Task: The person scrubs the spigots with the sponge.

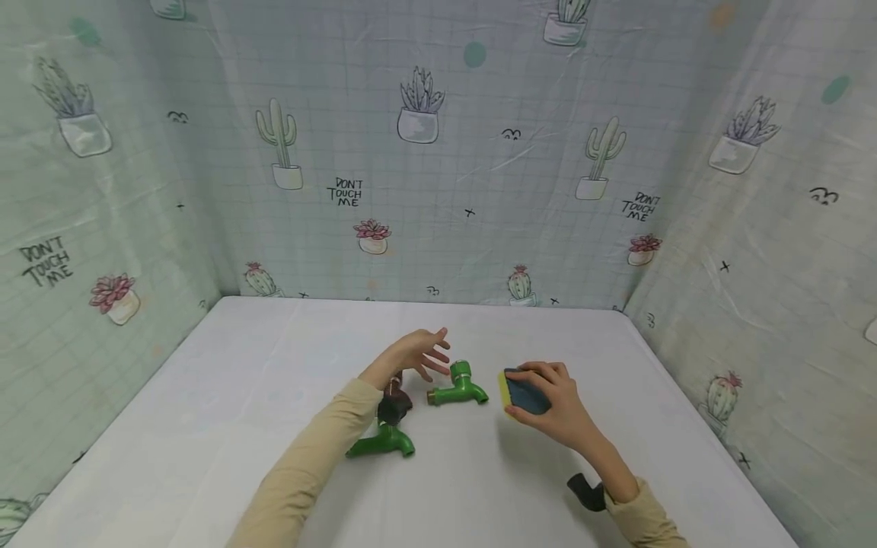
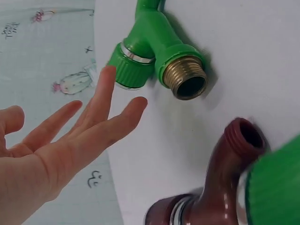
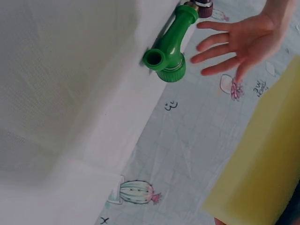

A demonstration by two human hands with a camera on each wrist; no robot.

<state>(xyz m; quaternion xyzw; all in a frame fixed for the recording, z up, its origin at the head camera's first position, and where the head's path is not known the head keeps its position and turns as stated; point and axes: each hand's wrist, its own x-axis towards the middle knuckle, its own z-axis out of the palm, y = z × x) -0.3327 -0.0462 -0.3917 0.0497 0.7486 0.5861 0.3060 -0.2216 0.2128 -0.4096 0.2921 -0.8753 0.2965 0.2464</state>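
Note:
My right hand (image 1: 558, 403) grips a sponge (image 1: 527, 396), yellow with a dark scouring side, above the white table. In the right wrist view the sponge's yellow face (image 3: 265, 150) fills the lower right. My left hand (image 1: 416, 354), fingers spread and holding nothing, hovers just left of a green tap (image 1: 457, 392) with a brass threaded end. In the left wrist view, the fingertips come close to this tap's ribbed knob (image 2: 131, 70). Below my left wrist lies a brown tap (image 1: 395, 403), partly hidden, and nearer still a second green tap (image 1: 387, 441).
A black curved piece (image 1: 585, 492) lies at the right front, partly covered by my right sleeve (image 1: 640, 517). Cloth walls (image 1: 438, 190) printed with cacti stand behind and on both sides of the white table (image 1: 479, 487).

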